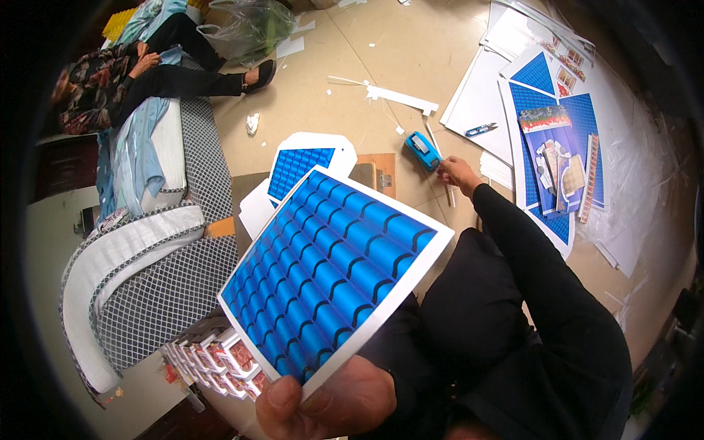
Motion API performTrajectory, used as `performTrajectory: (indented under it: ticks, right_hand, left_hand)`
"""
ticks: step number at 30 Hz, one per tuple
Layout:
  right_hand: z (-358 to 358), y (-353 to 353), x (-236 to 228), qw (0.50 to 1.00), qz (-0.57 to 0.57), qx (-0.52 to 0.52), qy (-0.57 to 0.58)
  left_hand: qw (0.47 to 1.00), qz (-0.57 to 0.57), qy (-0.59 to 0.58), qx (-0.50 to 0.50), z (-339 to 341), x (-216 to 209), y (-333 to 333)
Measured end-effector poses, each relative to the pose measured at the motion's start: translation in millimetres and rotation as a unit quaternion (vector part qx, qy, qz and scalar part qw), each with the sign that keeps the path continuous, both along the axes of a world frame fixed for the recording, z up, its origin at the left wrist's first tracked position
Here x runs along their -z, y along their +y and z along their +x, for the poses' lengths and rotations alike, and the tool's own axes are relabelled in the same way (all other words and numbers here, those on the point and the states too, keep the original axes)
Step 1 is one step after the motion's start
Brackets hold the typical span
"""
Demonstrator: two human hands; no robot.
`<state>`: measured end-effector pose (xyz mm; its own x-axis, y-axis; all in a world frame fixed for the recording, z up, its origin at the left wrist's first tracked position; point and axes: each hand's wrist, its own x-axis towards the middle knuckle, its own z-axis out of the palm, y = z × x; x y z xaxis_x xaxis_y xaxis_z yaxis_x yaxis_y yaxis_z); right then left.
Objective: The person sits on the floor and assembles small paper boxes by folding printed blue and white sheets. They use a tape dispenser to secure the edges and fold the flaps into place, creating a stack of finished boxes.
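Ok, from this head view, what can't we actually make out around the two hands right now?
- Left hand: cut off by the lower edge; its grip on the blue tile-print sheet shows only the thumb side.
- Floor and smaller blue sheet: partly hidden behind the big sheet.
- Right hand: seen from behind; whether it touches the white strip or the blue tool is unclear.
- Printed pieces at right: too small to read.

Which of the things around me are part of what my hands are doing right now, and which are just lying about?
In hand or reached for:
- blue roof-tile sheet, in the left hand
- blue tape dispenser, beside the right hand

Lying about:
- second tile sheet on the floor
- blue snips
- printed sheets at right
- plastic bag
- white paper scraps
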<state>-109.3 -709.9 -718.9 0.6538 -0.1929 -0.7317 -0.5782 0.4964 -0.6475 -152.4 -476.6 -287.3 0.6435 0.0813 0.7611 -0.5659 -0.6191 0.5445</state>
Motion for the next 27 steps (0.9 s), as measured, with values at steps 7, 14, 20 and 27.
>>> performTrajectory:
  ticks: [7, 14, 20, 27]
  right_hand:
    - [-1.0, 5.2, 18.5, 1.000, 0.001, -0.005, -0.011]
    - [-17.7, -3.4, 89.9, 0.925, -0.335, -0.177, 0.034]
    - [-31.4, 8.7, -27.9, 0.996, -0.045, -0.012, -0.079]
    - [-58.2, -69.4, -268.9, 0.920, -0.171, 0.015, -0.352]
  left_hand:
    - [1.000, 0.001, -0.006, -0.017, -0.6, 1.4, -0.4]
    - [1.000, 0.005, 0.008, -0.008, 0.4, -4.3, -8.1]
    - [0.995, -0.063, 0.062, 0.039, -0.6, -12.0, -19.7]
    - [0.920, -0.259, 0.243, 0.167, -17.9, -32.8, -32.7]
